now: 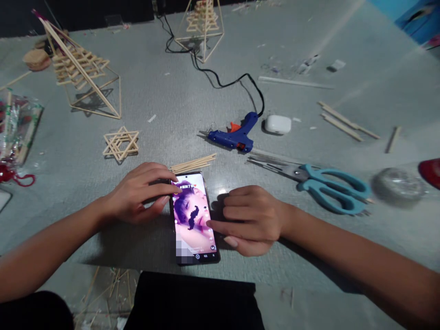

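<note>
A smartphone [210,250] lies flat on the grey table, its lit screen facing up with a picture on it. My left hand [142,190] rests by the phone's upper left edge, fingers stretched out and the fingertips touching it. From the right, my right hand [252,220] reaches to the screen's edge with the index finger extended; its other fingers are curled in and hold nothing I can see. Just above the phone is a small bundle of thin wooden sticks [195,162]. A six-pointed star frame of sticks [121,144] lies beyond my left hand.
A blue glue gun [232,137] trails a black cord [220,83]. Nearby are a white earbud case [277,124], turquoise scissors [330,185] and a clear tape roll [398,185]. Stick structures [80,68] stand at the back; a plastic bag of sticks [17,128] lies left.
</note>
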`<state>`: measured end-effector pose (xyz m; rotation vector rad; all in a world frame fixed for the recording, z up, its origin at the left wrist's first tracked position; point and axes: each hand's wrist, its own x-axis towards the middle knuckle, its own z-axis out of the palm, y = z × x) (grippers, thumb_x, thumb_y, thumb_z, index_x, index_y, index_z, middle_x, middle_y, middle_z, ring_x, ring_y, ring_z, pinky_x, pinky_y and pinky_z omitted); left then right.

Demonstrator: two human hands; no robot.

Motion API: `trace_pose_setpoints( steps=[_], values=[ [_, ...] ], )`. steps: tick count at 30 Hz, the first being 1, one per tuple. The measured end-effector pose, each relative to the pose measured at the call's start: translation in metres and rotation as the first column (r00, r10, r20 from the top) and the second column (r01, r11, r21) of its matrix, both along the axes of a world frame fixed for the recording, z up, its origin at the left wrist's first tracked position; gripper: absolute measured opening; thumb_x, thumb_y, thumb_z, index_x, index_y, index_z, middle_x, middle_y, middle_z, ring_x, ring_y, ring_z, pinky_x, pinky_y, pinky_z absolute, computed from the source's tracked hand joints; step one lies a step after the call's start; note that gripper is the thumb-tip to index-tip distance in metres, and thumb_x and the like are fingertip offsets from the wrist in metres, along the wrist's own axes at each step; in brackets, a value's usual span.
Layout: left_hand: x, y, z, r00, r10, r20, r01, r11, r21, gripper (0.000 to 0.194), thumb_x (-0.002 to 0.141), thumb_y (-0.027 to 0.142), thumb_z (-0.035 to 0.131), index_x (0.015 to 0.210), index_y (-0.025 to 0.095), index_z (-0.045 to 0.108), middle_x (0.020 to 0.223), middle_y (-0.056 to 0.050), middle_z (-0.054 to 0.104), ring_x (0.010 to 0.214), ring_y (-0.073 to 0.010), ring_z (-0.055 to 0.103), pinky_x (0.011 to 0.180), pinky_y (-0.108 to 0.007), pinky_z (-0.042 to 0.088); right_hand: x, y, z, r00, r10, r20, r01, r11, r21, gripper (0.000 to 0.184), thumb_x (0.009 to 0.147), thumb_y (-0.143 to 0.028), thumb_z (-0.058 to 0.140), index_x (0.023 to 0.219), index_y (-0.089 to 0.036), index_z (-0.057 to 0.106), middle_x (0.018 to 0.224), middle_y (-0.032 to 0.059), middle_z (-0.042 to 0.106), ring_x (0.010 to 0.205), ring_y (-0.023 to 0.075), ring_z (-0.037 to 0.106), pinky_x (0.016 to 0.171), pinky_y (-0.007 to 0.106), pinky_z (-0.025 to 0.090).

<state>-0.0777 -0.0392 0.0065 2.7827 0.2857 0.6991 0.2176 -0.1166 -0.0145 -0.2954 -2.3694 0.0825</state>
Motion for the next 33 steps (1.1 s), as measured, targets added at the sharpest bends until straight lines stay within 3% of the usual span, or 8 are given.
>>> trace_pose_setpoints(
  steps=[33],
  values=[
    [0.0011,0.0000,-0.0006,1.000,0.012,0.008,-0.012,1.000,0.027,0.030,0.088,0.016,0.061,0.118,0.019,0.068,0.113,-0.011,0.073,0.108,-0.0228,0.068,0.094,-0.042,0.059,0.0010,-0.0007,-0.0035,0.999,0.023,0.028,-0.022,0.999,-0.039,0.033,0.098,-0.028,0.044,0.097,-0.015,0.074,0.058,-0.0029,0.050,0.050,0.0162,0.044,0.047,0.033,0.036]
  ],
)
